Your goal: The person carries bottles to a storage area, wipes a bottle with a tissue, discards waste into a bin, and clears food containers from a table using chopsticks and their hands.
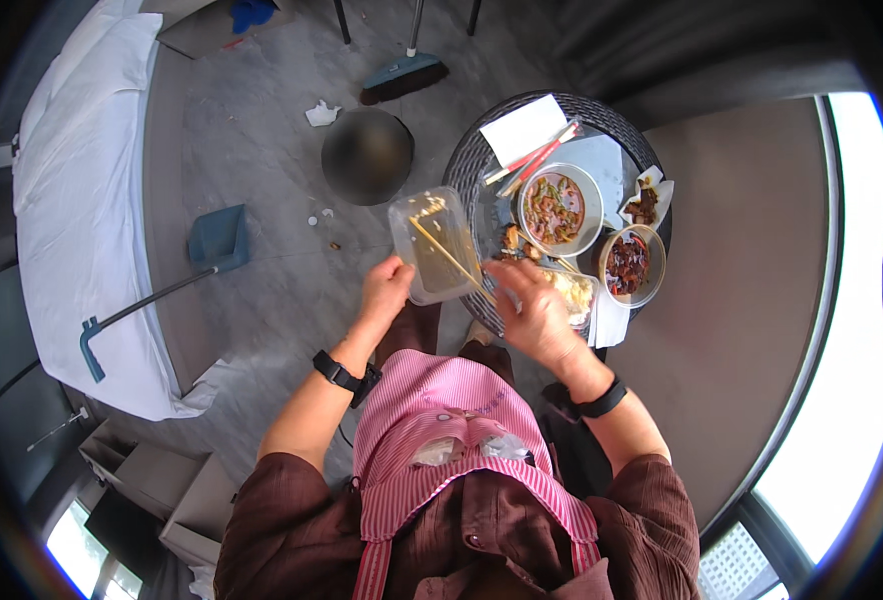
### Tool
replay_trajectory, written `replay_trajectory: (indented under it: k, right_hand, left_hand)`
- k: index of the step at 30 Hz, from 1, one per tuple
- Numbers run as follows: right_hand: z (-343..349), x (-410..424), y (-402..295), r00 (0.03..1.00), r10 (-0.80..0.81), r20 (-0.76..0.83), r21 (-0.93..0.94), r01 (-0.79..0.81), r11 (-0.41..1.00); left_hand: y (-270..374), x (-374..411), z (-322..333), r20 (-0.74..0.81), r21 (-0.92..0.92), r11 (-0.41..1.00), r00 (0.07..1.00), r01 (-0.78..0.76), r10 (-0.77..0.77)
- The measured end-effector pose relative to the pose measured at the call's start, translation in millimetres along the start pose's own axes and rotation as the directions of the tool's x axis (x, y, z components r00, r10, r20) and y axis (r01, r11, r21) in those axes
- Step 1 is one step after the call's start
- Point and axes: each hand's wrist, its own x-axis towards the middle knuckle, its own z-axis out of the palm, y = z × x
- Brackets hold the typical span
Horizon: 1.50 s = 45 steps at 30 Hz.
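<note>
My left hand (387,292) grips the near left edge of a clear plastic food container (434,244), tilted off the left side of a round wicker table (468,161). Bits of rice cling inside it, and a wooden chopstick (445,251) lies across it. My right hand (535,307), slightly blurred, is at the chopstick's lower end; whether its fingers grip it is unclear. Just beyond that hand are a box of rice (573,292) and some scraps of food (515,241). A large round tub of soupy food (555,210) and a smaller tub of dark food (627,264) stand on the table.
Red-wrapped chopsticks (535,161), white paper (524,127) and a napkin with food scraps (645,201) lie on the table. A dark round bin (367,157) stands left of it. On the floor are a broom (405,76), a dustpan (218,236) and crumpled tissue (322,114). A bed (89,225) is at left.
</note>
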Motion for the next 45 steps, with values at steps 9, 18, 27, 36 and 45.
replay_trajectory:
  k: [9,18,27,36,45]
  right_hand:
    - [-50,196,135,0.98,0.102,0.169,-0.596,0.019,0.803]
    - [-39,239,211,0.771,0.065,0.633,-0.651,0.486,0.583]
    - [-55,244,231,0.65,-0.023,0.76,-0.552,0.663,0.506]
    - [-77,223,233,0.735,-0.136,0.664,-0.617,0.642,0.456]
    - [-151,131,203,0.984,0.174,0.038,-0.626,-0.112,0.772]
  left_hand:
    - [-30,172,-103,-0.141,-0.1,0.987,0.981,0.123,-0.136]
    - [-85,293,-116,-0.028,-0.11,0.945,0.95,0.307,-0.312]
    - [-81,284,-110,-0.023,-0.04,0.917,0.917,0.398,-0.399]
    - [25,173,-36,-0.129,-0.056,0.998,0.992,-0.02,0.013]
    - [89,94,98,0.426,0.103,0.994,0.902,0.036,-0.077]
